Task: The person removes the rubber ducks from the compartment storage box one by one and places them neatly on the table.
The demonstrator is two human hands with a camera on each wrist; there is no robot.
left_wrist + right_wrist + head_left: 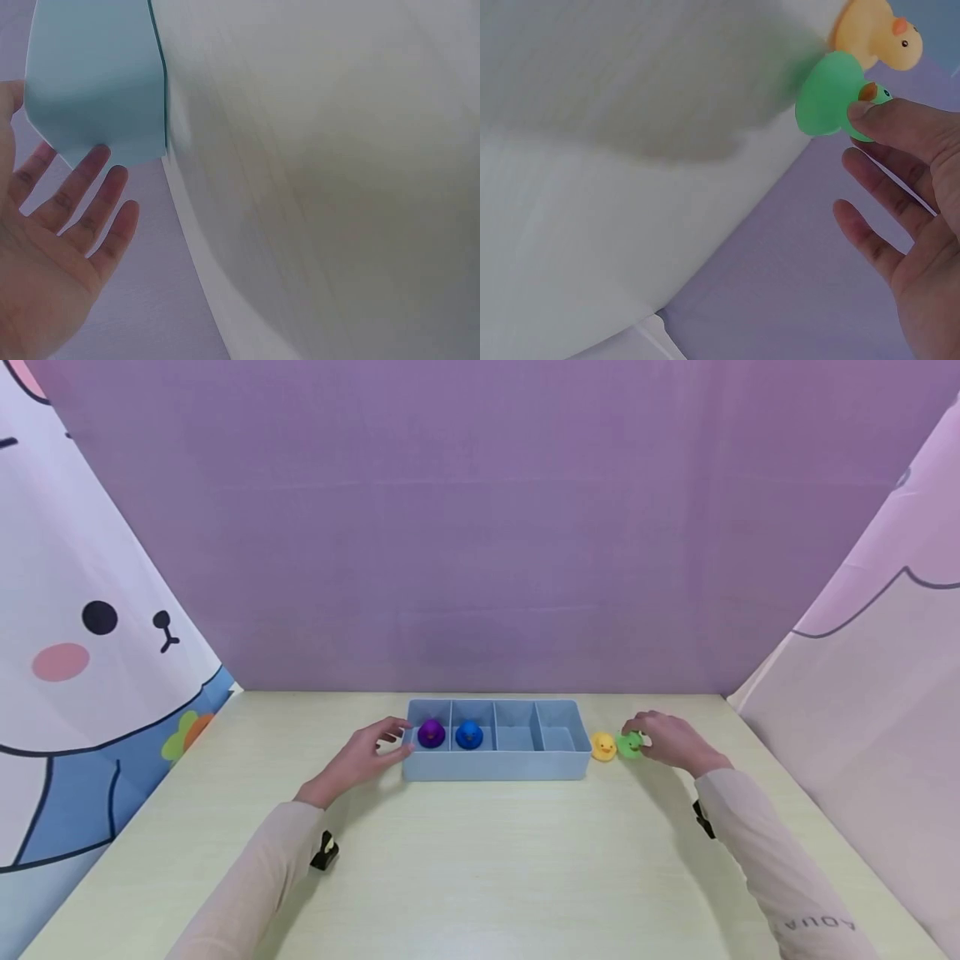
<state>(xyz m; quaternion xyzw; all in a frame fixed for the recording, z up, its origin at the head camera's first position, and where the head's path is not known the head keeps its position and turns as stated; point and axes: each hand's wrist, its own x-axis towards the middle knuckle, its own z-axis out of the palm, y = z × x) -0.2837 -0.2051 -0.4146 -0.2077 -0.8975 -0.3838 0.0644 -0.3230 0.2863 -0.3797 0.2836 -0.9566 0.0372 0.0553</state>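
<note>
A light blue box with a row of compartments stands on the table. In its leftmost compartment sits a purple rubber duck, and a blue rubber duck occupies the one beside it. My left hand is at the box's left end, fingers spread and fairly straight, fingertips against its end wall. To the right of the box, my right hand pinches a green rubber duck between thumb and fingers. A yellow rubber duck sits between the box and the green one.
The pale wooden table ends at a purple backdrop just behind the box. Printed cloth walls flank it, a cartoon face on the left and a pink-and-white one on the right.
</note>
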